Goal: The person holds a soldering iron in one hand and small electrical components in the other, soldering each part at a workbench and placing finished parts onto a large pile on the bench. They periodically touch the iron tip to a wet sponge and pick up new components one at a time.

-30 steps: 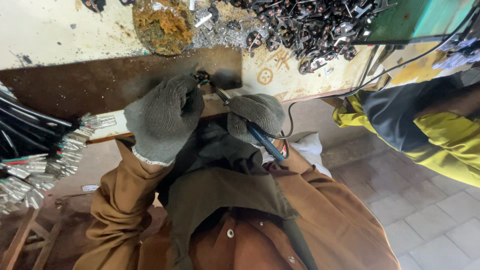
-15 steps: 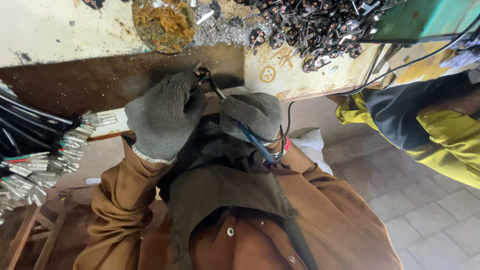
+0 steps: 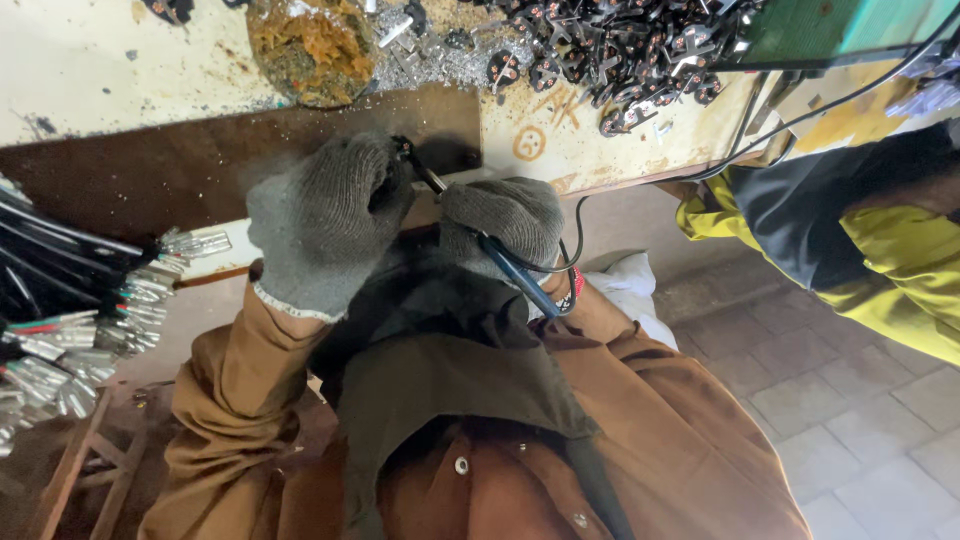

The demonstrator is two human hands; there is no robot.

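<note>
Holding a small dark metal part (image 3: 402, 148) in our left hand (image 3: 325, 225), grey knit glove curled tight round it, only its top edge poking out above the fingers; our right hand (image 3: 505, 220) sits just beside it to the right, closed on a blue-handled soldering iron (image 3: 515, 275). Long axis of the iron runs diagonally: handle down and right past our right wrist, thin shaft up and left, tip meeting the part just above the left fingers. So the part lies up-left of the right hand, tucked in the left, and the left is clearly the nearer one. Black cord (image 3: 575, 240) loops off the handle, right of that hand. Beyond both hands: bench edge (image 3: 560, 140) with a heap of dark metal pieces (image 3: 640, 45). Left of our left hand, well apart, a bundle of wires with metal terminals (image 3: 90, 320). A person's yellow sleeve (image 3: 880, 270) is far to the right
</note>
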